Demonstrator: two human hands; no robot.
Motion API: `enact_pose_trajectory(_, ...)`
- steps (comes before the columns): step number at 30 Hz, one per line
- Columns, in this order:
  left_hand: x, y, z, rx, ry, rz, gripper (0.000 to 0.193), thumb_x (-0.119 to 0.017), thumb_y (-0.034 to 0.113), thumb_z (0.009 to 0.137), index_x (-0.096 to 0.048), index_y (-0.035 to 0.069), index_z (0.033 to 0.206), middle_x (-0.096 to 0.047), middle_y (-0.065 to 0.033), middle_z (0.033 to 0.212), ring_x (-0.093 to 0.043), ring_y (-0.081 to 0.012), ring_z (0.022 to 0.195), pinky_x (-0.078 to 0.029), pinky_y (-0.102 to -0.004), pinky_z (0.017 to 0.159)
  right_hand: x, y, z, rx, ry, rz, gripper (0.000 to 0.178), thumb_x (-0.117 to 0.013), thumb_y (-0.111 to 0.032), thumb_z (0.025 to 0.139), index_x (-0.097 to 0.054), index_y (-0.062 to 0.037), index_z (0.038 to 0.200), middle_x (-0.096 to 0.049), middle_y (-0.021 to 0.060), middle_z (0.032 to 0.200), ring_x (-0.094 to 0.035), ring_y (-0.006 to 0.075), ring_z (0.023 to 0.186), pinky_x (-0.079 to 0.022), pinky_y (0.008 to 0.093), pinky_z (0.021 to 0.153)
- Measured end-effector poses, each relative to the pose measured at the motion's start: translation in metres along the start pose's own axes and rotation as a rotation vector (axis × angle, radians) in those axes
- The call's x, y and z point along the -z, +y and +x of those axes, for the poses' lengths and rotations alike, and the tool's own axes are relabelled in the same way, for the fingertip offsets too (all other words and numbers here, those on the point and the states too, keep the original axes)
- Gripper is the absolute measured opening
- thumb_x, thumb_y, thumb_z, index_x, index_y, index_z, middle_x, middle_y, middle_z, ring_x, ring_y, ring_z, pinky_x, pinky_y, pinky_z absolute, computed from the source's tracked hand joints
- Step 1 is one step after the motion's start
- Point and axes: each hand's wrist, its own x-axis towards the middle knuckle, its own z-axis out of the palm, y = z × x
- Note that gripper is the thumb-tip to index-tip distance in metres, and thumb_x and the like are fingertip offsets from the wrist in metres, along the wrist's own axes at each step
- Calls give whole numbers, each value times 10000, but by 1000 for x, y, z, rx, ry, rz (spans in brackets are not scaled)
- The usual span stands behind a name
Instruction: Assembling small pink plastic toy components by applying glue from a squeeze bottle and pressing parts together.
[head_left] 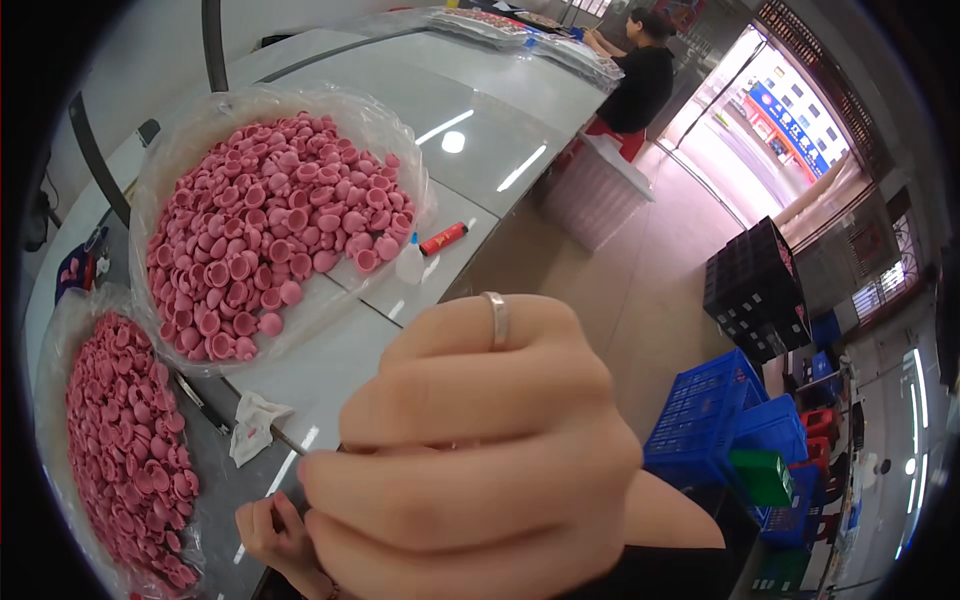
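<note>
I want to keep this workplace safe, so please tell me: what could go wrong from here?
The red tube and small bottle are near the edge of the table; a bump might send them to the floor. The pink cups lie loose in an open plastic bag, so some could spill if it is pulled. The right hand blocks much of the view, so something behind it might be touched unseen.

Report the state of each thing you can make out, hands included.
Upper plastic bag: open, heaped with pink cups
Lower-left plastic bag: open, heaped with pink cups
Red tube: lying on its side
White sheet: crumpled
Black crates: stacked
Doorway: open
Right hand: curled closed, any contents hidden
Left hand: curled, grip unclear
</note>
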Motion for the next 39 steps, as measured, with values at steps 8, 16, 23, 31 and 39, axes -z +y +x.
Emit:
enact_pose_trajectory(8, -5, 5, 9, -127, 32, -18, 161, -664, 72, 710, -528, 70, 625, -438, -48, 541, -446, -247, 536, -346, -353, 512, 27, -51, 26, 213, -106, -173, 111, -625, -161, 685, -621, -92, 771, -563, 10, 727, -533, 124, 707, -402, 231, 540)
enact_pose_trajectory(16, 5, -2, 9, -93, -6, 7, 131, -660, 48, 711, -546, 41, 647, -473, -74, 570, -472, -259, 563, -370, -345, 516, 3, -37, 41, 59, -548, 92, 132, -667, -214, 706, -660, -149, 820, -577, -30, 766, -530, 123, 741, -427, 231, 597)
enact_pose_trajectory(23, -4, -3, 15, -89, 14, -59, 169, -685, 83, 675, -532, 81, 604, -447, -32, 529, -453, -223, 509, -360, -334, 515, 6, -17, -46, -73, 332, 365, 112, -554, -194, 802, -554, -99, 860, -604, -70, 770, -543, 125, 628, -384, 207, 634)
enact_pose_trajectory(31, 25, -4, 18, 126, -106, -379, 93, -685, 104, 701, -606, 67, 732, -544, -34, 619, -518, -189, 551, -412, -304, 590, 19, 95, -216, -1068, 256, -183, 472, -616, -163, 808, -454, 23, 1210, -519, 118, 1148, -492, 213, 1040, -355, 329, 908)
enact_pose_trajectory(39, 105, -72, 29, 389, 345, 354, 259, -691, 141, 714, -581, 23, 916, -579, -105, 812, -556, -243, 751, -444, -342, 681, -5, 111, -236, -1053, 33, -439, 367, -654, -204, 834, -563, 99, 1020, -465, -36, 684, -377, 55, 584, -347, 206, 520)
